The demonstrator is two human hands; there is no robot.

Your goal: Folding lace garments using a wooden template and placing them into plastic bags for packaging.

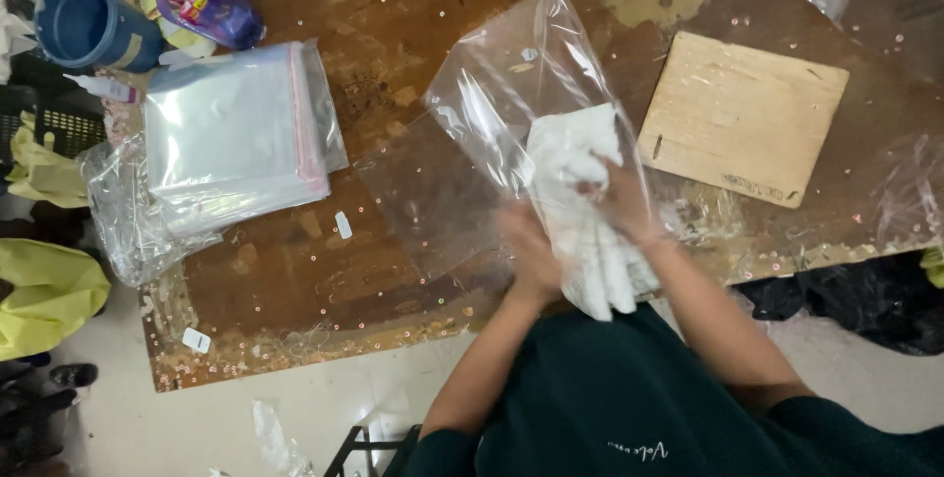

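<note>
Worked at a worn brown counter (393, 270) speckled with tiny sequins. Gripped a folded white cloth (580, 211) with the right hand (619, 204), fingers closed on its upper part at the mouth of a clear plastic bag (501, 113). Held the lower edge of that bag with the left hand (529, 253), motion-blurred, fingers curled narrow, exact grip impossible to tell. Cloth partly inside the bag, lower end hanging out toward the body. Left of the bag, a stack of clear bags (236, 133); to the right, well apart, a wooden board (742, 113); far left, a blue cup (88, 23).
</note>
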